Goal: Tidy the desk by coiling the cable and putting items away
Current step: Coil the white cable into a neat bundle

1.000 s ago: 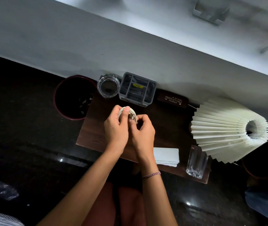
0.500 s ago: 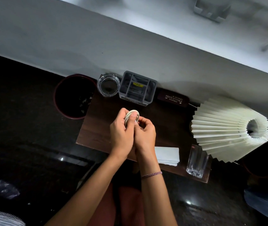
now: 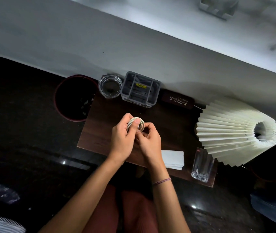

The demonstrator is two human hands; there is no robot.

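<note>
A white cable [image 3: 141, 122] is wound into a small coil above the middle of the dark wooden desk [image 3: 100, 125]. My left hand [image 3: 124, 137] grips the coil, thumb pressed across its loops. My right hand [image 3: 148, 141] touches the coil's lower right side with curled fingers that pinch at the cable; the cable's end is hidden between the hands. A grey compartment organizer [image 3: 140, 89] stands at the back of the desk, just beyond the hands.
A glass ashtray [image 3: 110, 86] sits left of the organizer, a brown spectacle case [image 3: 177, 99] to its right. A pleated white lamp shade [image 3: 234, 132] fills the right side. A folded white napkin [image 3: 173, 159] and a drinking glass [image 3: 202, 165] lie near the front edge. A dark bin [image 3: 74, 98] stands left.
Both hands have shifted slightly toward me and to the right with the coil. The left thumb now lies across the loops, and the right fingers have closed in on the coil.
</note>
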